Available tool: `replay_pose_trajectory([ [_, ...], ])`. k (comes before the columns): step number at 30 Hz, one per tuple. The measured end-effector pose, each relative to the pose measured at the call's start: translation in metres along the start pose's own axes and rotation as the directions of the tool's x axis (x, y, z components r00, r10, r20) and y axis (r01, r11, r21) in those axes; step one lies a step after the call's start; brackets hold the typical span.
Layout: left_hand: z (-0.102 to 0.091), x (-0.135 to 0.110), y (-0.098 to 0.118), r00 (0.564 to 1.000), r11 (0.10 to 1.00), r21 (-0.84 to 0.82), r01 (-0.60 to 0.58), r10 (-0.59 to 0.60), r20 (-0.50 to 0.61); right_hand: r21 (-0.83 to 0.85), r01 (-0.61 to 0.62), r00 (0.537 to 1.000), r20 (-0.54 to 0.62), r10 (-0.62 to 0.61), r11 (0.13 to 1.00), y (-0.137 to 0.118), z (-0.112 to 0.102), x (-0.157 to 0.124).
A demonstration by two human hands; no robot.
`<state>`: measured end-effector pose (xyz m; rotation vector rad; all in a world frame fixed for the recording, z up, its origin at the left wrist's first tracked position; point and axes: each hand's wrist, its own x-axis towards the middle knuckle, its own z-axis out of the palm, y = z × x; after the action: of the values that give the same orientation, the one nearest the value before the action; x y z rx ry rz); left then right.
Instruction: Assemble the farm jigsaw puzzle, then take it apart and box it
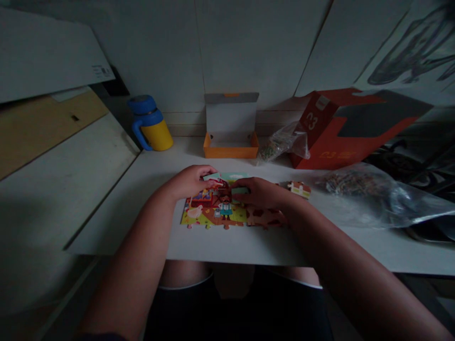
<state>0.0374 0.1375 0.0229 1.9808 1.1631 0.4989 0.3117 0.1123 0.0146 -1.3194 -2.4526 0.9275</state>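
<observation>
A colourful, partly joined jigsaw puzzle (220,213) lies on the white table (227,246) in front of me. My left hand (190,182) rests on its upper left part, fingers curled and pinching a puzzle piece (212,177). My right hand (261,192) lies on the upper right part, fingers pressed down on a light green piece (239,190). The two hands almost meet over the middle of the puzzle. One loose piece (299,189) sits just right of my right hand.
An open orange box (231,151) stands at the back by the wall. A blue and yellow mug (151,124) is at back left. A red carton (341,128) and plastic bags of pieces (284,142), (369,194) lie to the right.
</observation>
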Motion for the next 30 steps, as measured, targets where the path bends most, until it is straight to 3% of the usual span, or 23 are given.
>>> replay_pose_trajectory([
  [3, 0.005, 0.005, -0.007, 0.995, 0.989, -0.146, 0.015, -0.030, -0.099, 0.155, 0.010, 0.998, -0.070, 0.001, 0.988, 0.003, 0.003, -0.002],
  [7, 0.019, 0.009, -0.002, 0.994, 0.988, -0.154, -0.006, -0.010, -0.104, 0.360, 0.030, 0.981, -0.190, 0.042, 0.932, 0.005, 0.009, 0.001],
  [13, 0.037, 0.006, 0.026, 0.991, 0.994, -0.011, -0.112, 0.111, -0.079, 0.190, 0.026, 0.912, -0.406, 0.055, 0.981, 0.002, 0.010, 0.005],
  [16, 0.043, 0.004, 0.032, 0.987, 0.991, 0.007, -0.135, 0.135, -0.091, 0.186, 0.018, 0.871, -0.485, 0.076, 0.982, 0.003, 0.011, 0.007],
  [19, 0.049, 0.004, 0.030, 0.980, 0.988, 0.028, -0.152, 0.154, -0.129, 0.206, 0.022, 0.852, -0.516, 0.090, 0.978, 0.007, 0.013, 0.010],
  [24, 0.060, 0.005, 0.024, 0.964, 0.983, 0.054, -0.175, 0.182, -0.195, 0.200, 0.115, 0.834, -0.551, 0.015, 0.973, 0.012, 0.019, 0.015],
  [30, 0.067, 0.009, 0.023, 0.944, 0.976, 0.051, -0.210, 0.216, -0.251, 0.190, 0.126, 0.852, -0.524, -0.008, 0.974, 0.007, 0.022, 0.015],
])
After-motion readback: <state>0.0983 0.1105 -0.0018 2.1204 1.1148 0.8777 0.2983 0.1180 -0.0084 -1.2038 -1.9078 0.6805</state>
